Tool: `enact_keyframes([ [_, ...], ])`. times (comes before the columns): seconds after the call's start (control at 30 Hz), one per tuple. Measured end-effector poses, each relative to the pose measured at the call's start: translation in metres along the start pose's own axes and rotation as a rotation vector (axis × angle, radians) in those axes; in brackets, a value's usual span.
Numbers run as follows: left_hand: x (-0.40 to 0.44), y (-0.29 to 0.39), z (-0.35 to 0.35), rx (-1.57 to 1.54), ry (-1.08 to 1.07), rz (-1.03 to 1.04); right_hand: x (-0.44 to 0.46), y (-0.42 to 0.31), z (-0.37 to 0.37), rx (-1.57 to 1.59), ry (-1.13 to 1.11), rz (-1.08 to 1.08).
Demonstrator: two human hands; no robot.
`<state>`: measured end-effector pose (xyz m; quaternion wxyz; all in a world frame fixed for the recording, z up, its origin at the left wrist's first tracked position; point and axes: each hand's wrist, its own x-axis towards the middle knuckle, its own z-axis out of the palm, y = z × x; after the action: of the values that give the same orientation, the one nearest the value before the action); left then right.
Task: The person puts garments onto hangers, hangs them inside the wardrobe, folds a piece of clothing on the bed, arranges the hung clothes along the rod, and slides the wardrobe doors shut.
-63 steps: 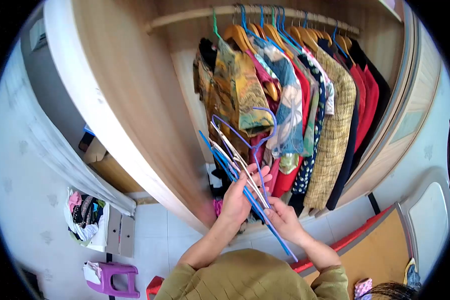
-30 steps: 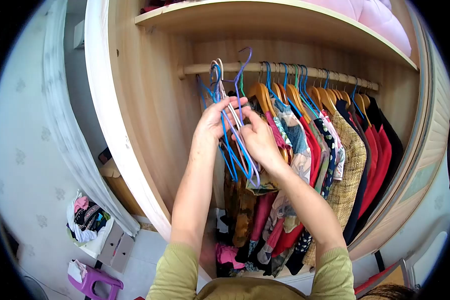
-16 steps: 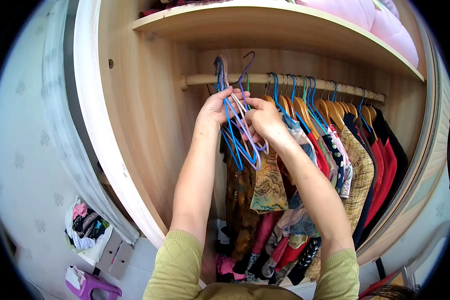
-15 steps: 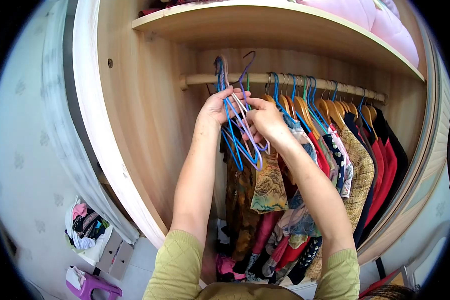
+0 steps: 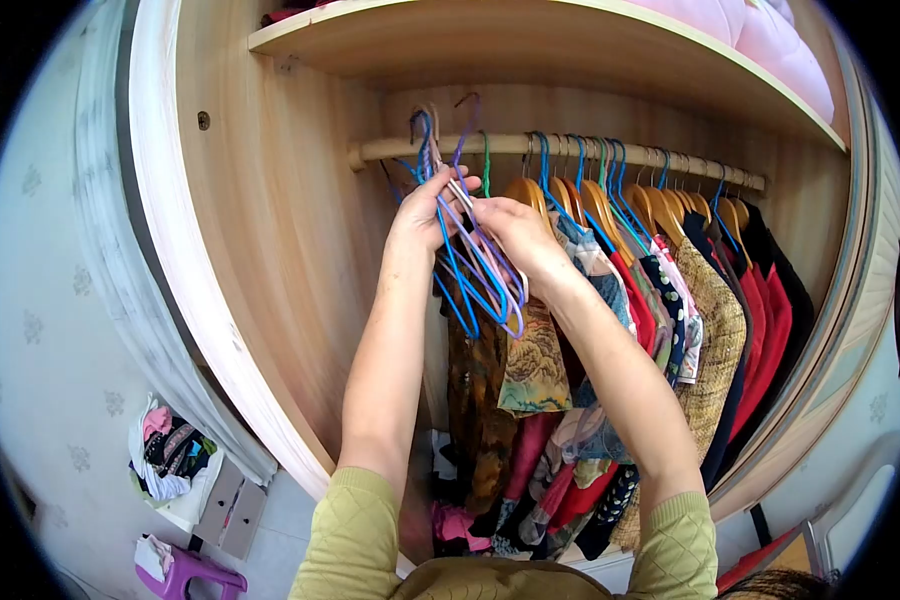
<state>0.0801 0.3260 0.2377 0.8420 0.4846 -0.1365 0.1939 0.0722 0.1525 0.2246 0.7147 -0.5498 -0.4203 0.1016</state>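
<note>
Several empty hangers (image 5: pixel 452 255), blue, white and purple, form a bundle in front of the wooden rail (image 5: pixel 380 150) at its left end. My left hand (image 5: pixel 425 212) is wrapped round the bundle below the hooks. Just to its right, my right hand (image 5: pixel 518 232) grips the hangers at their right side, its fingers partly hidden. One purple hook (image 5: pixel 467 110) stands a little apart from the others. Behind and below hang a brown patterned garment (image 5: pixel 480 410) and a yellow landscape-print garment (image 5: pixel 536 370).
A row of clothes on wooden and blue hangers, with a yellow tweed jacket (image 5: pixel 715 330), fills the rail to the right. Above runs a shelf (image 5: pixel 530 35) with pink bedding (image 5: pixel 780 60). At the lower left are a clothes pile (image 5: pixel 178 445) and a purple stool (image 5: pixel 195 575).
Both hands have risen from low in front of the body to rail height with the hangers. Lately they and the bundle have shifted slightly left, and the purple hanger has drawn in towards the others.
</note>
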Motion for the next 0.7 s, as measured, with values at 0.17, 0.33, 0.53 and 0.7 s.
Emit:
enact_keyframes([
  [0.17, -0.008, 0.001, 0.011, -0.01, -0.051, -0.009, 0.0, -0.002, 0.004, 0.179, 0.014, 0.035],
  [0.33, -0.001, -0.002, 0.003, -0.003, -0.076, -0.061, 0.012, 0.0, -0.001, 0.104, 0.048, 0.086],
  [0.53, -0.006, -0.011, 0.003, -0.005, 0.104, -0.068, 0.03, 0.012, -0.007, 0.021, 0.071, 0.039],
  [0.7, -0.003, -0.02, -0.005, -0.029, 0.072, -0.082, 0.041, 0.009, 0.001, 0.104, 0.016, 0.076],
])
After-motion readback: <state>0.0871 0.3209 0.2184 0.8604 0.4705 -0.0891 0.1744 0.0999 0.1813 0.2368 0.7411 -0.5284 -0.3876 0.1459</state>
